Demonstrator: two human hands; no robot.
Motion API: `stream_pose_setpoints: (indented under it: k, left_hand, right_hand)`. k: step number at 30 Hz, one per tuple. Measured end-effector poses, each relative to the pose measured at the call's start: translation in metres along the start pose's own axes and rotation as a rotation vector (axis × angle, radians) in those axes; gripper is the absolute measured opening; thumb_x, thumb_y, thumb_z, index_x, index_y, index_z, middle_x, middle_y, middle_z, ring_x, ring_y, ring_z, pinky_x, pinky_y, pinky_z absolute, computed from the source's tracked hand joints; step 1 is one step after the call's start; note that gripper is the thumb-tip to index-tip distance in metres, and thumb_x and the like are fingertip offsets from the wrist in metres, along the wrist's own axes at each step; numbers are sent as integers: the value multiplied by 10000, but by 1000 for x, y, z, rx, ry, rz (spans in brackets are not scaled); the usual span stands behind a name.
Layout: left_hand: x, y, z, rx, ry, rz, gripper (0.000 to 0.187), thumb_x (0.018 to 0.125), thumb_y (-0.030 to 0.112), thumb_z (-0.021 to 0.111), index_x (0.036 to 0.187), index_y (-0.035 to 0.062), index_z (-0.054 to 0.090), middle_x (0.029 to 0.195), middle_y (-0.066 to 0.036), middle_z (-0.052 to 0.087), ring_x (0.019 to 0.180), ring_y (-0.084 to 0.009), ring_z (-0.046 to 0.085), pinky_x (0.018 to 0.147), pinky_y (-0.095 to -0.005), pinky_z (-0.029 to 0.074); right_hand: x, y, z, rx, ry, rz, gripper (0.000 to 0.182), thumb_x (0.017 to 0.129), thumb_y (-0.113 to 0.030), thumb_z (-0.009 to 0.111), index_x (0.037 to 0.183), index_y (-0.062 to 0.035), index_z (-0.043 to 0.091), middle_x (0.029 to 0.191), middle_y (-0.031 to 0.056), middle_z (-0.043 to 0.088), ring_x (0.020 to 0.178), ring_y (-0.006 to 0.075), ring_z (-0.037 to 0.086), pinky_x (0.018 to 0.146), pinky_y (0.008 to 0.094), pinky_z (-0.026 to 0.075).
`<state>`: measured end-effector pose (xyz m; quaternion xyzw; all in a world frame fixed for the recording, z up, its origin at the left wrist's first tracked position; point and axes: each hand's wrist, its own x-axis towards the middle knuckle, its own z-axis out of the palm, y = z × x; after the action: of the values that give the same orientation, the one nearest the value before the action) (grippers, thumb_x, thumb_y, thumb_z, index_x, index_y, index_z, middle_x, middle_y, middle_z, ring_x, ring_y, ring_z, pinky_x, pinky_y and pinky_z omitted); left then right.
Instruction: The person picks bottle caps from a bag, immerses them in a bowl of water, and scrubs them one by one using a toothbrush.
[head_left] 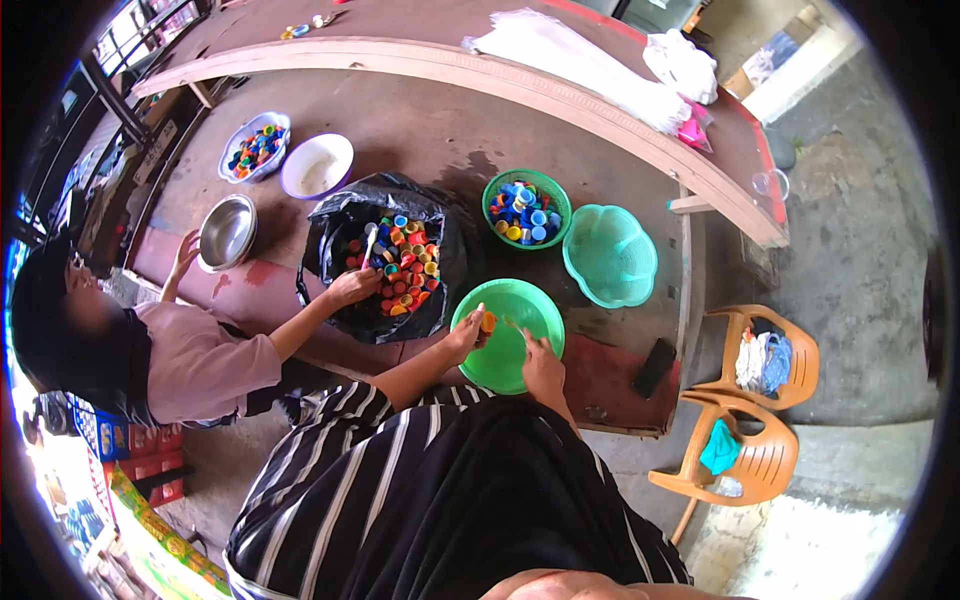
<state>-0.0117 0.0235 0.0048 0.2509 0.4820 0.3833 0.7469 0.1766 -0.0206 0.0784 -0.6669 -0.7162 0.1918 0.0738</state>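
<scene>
Over the round green plastic basin point(500, 345), the left hand point(465, 335) pinches a small orange bottle cap point(488, 322) at its 10 o'clock rim; the right hand point(541, 362), fingers curled together, rests at 3 o'clock.

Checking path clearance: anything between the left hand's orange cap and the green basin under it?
Nothing visible. The left hand holds the orange cap right over the green basin; the right hand rests on the near rim, off to the side.

Co-worker point(150, 350) seated left; steel bowl point(227, 232); teal basin point(610, 255); phone point(654, 367); two plastic chairs point(765, 400) right.
</scene>
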Motion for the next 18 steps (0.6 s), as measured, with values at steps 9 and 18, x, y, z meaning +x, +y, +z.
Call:
stream_pose_setpoints:
  k: [9,18]
  left_hand:
    - [10,-6,-6,-74,-5,56,475,971,583,378,1047,138,523,806,-9,520,644,-96,464,614,-270,426]
    - [10,-11,9,9,-29,85,465,988,545,373,1035,102,506,771,-24,511,592,-108,484,569,-255,435]
  right_hand:
    - [-5,-21,-6,140,-12,-92,427,911,-126,508,1337,-143,503,1065,162,570,906,387,606,736,486,495]
    - [-13,-20,-7,121,-48,-83,435,932,-140,494,1364,-177,472,1085,161,561,958,394,587,760,474,489]
